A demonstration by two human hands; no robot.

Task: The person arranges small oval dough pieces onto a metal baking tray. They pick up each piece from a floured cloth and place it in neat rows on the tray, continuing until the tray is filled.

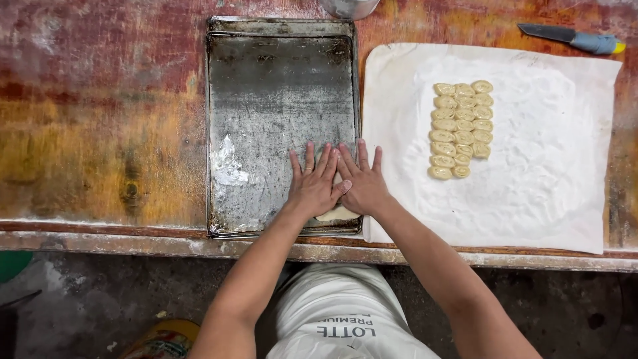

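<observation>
My left hand (312,183) and my right hand (361,181) lie flat side by side, fingers spread, pressing down on a pale piece of dough (335,214) in the near right corner of a worn metal baking tray (266,100). Only the dough's near edge shows below my palms. To the right, several small rolled dough pieces (460,127) sit in tight rows on a floured white cloth (545,186).
The tray and cloth rest on a stained wooden table (100,133). A blue-handled knife (571,38) lies at the far right corner. A metal container's rim (349,6) shows at the top edge. A smear of flour (228,166) marks the tray's left side.
</observation>
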